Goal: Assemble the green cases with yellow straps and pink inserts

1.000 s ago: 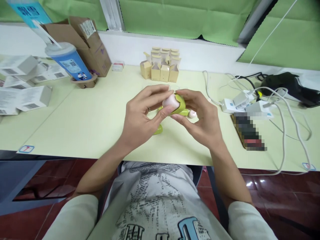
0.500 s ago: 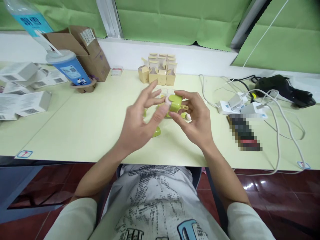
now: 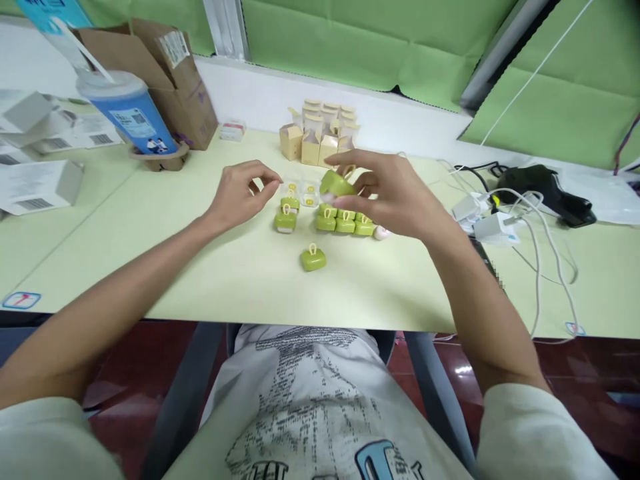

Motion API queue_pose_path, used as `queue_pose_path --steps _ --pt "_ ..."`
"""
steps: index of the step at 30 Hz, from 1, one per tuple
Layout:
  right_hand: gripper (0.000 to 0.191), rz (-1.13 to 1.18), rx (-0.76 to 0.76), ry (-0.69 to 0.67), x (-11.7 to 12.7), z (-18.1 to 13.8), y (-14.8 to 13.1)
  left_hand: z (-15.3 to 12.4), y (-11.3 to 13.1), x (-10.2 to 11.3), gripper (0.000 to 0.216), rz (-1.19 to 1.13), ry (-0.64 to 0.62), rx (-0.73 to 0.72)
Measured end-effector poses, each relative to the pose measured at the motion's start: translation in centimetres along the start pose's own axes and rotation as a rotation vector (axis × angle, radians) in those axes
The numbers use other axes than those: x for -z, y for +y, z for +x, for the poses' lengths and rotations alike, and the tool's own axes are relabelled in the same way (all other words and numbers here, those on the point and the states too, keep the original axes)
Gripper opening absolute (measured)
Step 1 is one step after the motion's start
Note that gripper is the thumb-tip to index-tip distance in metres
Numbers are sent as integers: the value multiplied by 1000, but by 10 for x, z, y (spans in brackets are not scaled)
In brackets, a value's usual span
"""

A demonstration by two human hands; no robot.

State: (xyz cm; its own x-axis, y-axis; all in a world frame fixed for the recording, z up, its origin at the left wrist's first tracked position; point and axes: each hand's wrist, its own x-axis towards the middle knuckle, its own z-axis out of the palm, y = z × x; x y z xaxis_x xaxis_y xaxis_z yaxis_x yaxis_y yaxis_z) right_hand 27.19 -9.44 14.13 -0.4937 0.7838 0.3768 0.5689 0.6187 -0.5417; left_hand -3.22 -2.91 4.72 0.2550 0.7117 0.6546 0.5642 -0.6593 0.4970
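Note:
My right hand [image 3: 387, 193] holds a small green case with a yellow loop [image 3: 336, 182] above a cluster of several like green cases [image 3: 330, 220] on the pale table [image 3: 200, 253]. My left hand [image 3: 243, 192] hovers to the left of the cluster with its fingers curled toward the thumb, apparently holding nothing. One green case [image 3: 313, 258] lies alone nearer to me. A small pink piece [image 3: 383, 232] lies at the right end of the cluster.
Small tan cartons [image 3: 320, 137] stand at the back. A blue cup [image 3: 127, 113], a brown cardboard box [image 3: 165, 73] and white boxes [image 3: 40, 190] are at the left. A power strip with chargers [image 3: 487, 217], white cables and a black object [image 3: 545, 190] lie at the right.
My left hand let go of the green case and moved left. My right hand carried the case up and back over the cluster. The view shifted, revealing the cases on the table.

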Motion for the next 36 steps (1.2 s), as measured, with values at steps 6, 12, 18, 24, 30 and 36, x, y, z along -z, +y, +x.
queue_pose_path --steps 6,12,18,24,30,36 --pt "49 -336 -33 -204 -36 57 11 -16 -30 -26 37 6 -82 -20" --pt "48 -478 -80 -275 -63 61 27 -21 -31 -35 34 14 -106 -22" --pt "45 -563 -105 -311 -71 61 25 -21 -28 -33 40 -96 -121 38" --pt "38 -606 -96 -366 -82 60 26 -21 -27 -34 48 -111 -110 64" --pt "30 -648 -40 -357 -83 60 26 -21 -26 -35 50 -111 -98 75" --pt "31 -665 -30 -364 -79 62 24 -21 -25 -34 49 -94 -105 83"
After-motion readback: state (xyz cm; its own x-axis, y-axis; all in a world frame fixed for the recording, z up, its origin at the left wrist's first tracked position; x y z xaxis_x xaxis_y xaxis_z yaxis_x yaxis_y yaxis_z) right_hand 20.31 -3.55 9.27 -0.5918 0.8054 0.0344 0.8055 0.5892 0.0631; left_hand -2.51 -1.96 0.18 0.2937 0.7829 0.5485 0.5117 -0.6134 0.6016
